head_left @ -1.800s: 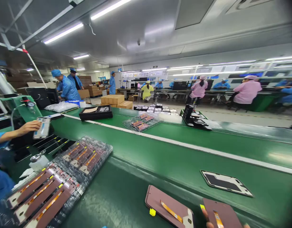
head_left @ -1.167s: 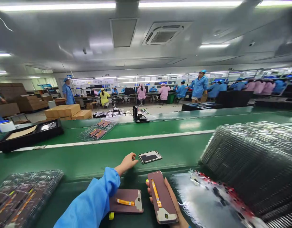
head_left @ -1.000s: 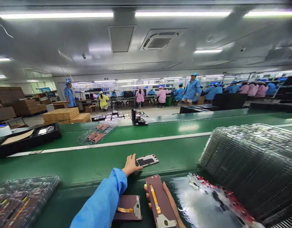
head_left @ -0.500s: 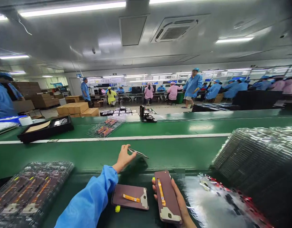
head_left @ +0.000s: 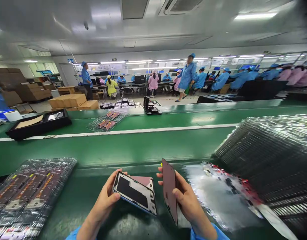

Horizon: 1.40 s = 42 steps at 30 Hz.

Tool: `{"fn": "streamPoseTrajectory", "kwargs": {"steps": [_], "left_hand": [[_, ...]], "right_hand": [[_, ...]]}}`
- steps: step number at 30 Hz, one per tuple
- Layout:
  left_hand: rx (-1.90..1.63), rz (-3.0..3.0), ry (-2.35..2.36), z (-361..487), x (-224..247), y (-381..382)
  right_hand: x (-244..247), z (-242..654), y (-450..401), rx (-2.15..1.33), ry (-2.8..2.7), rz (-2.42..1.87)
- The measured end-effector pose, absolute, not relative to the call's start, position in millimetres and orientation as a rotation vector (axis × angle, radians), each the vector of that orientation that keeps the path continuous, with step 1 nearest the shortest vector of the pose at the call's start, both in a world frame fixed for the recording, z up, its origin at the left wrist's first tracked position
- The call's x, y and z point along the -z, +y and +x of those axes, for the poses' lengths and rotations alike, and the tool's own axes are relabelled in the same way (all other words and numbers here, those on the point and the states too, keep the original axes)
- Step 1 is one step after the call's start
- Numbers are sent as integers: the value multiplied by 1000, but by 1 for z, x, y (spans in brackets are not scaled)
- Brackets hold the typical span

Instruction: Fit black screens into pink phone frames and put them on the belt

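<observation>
My left hand [head_left: 107, 196] grips the left end of a phone frame [head_left: 133, 193] with a black panel and a silver-white rim, tilted over the bench. Behind and partly under it shows another brownish panel [head_left: 143, 180]. My right hand [head_left: 187, 196] holds a maroon phone screen panel [head_left: 169, 188] nearly upright on its edge, thumb on the near face, fingertips past its left side. A gap separates the frame from the upright panel. No tweezers show in either hand.
Clear trays with maroon panels [head_left: 31, 186] lie at left. At right are a plastic bag [head_left: 213, 196] and a tall stack of clear trays [head_left: 268, 160]. Across the green belt sit a black tray [head_left: 41, 125], a small tray of panels [head_left: 108, 120] and a black stand [head_left: 151, 107]. People work beyond.
My left hand has come down and now holds the phone frame; the tweezers it held are out of sight. My right hand has turned its panel on edge. The view has tilted down.
</observation>
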<state>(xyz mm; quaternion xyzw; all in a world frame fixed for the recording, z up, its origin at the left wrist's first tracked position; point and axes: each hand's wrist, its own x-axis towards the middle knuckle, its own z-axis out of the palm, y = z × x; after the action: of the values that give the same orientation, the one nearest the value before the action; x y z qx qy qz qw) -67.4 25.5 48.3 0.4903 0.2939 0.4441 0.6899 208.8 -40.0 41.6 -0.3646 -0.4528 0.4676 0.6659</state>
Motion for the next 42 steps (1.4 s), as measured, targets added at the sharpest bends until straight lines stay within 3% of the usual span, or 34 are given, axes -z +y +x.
{"fn": "streamPoseTrajectory", "kwargs": {"steps": [10, 20, 42], "left_hand": [[-836, 1205, 532, -60, -39, 8], [-827, 1180, 480, -59, -36, 9], [-782, 1120, 467, -44, -33, -4]], "right_hand": [[-40, 183, -48, -706, -1780, -1007], [-35, 182, -49, -773, -1844, -1081], [-26, 162, -58, -460, -1963, -1149]]}}
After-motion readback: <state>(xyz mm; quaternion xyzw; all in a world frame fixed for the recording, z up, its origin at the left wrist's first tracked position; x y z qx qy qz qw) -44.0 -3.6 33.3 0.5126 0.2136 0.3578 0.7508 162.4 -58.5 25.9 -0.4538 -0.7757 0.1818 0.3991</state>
